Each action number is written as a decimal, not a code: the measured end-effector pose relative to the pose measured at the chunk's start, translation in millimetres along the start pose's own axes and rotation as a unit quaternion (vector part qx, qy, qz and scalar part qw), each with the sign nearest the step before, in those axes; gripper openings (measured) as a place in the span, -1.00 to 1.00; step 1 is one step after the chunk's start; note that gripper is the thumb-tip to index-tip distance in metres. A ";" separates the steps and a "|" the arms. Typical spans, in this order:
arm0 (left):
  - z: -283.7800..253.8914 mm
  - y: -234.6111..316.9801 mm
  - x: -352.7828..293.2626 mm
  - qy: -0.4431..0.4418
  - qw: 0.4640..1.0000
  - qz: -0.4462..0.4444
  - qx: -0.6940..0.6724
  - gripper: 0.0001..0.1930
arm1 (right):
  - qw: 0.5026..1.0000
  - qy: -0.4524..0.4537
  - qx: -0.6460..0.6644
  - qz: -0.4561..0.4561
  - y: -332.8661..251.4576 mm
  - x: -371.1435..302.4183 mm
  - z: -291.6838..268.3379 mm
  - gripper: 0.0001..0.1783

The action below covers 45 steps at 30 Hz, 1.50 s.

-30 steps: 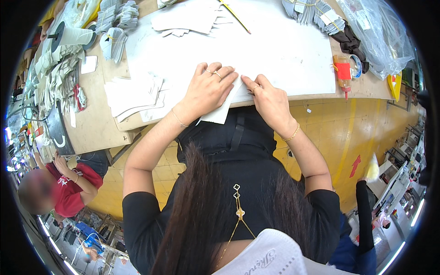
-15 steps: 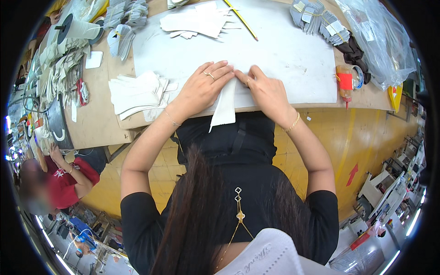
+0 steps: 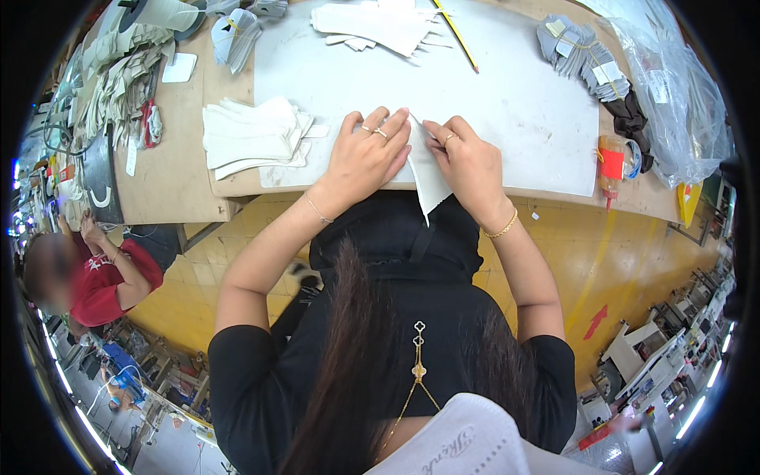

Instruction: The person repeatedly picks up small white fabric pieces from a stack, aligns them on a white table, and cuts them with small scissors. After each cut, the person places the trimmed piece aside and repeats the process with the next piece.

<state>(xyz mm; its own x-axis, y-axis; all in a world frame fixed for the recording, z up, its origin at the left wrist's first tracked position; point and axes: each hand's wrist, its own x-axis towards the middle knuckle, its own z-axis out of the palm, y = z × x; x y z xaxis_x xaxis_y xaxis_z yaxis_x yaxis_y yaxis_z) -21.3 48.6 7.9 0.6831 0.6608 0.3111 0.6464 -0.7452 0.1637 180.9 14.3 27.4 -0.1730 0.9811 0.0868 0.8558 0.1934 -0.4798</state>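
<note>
White, thin piece between two bare hands, its tip hanging past the table edge at six o'clock.
Head view: right hand pinches its upper edge, thumb and forefinger together; left hand half-curls alongside, grip unclear; white stack toward ten o'clock, red-banded bottle at three.

Your table carries a broad pale sheet. On its far side you have white cut pieces and a yellow pencil; rightward, a red-labelled bottle and clear bag rest on the table.
</note>
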 end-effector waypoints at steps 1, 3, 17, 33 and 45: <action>-0.7 -0.5 0.8 -0.007 1.000 0.004 0.002 -0.66 | 1.000 -0.002 -0.002 -0.008 -1.4 -3.9 1.1 -0.66; -2.2 -0.9 1.6 -0.029 1.000 0.002 -0.003 -0.66 | 1.000 -0.001 -0.004 -0.022 -3.5 -9.4 4.1 -0.64; 0.8 -2.5 -2.0 -0.033 0.999 -0.004 -0.004 -0.58 | 0.997 -0.005 -0.052 -0.054 -7.8 -15.7 10.2 -0.64; 12.8 -9.4 -15.5 0.029 0.992 -0.089 -0.082 -0.41 | 0.998 -0.023 0.007 -0.053 -11.9 3.1 11.8 -0.61; 5.8 -10.2 -19.0 -0.038 0.996 -0.069 -0.050 -0.53 | 0.997 -0.057 -0.025 -0.050 -9.4 -29.4 -7.2 -0.46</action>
<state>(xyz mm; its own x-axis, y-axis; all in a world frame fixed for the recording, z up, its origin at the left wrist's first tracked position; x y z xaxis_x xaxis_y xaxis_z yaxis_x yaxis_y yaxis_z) -38.9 44.2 -5.0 0.6168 0.7591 0.2082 0.7008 -0.6501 0.2936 181.5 -16.3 35.6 -0.3100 0.9502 0.0315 0.8541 0.2929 -0.4298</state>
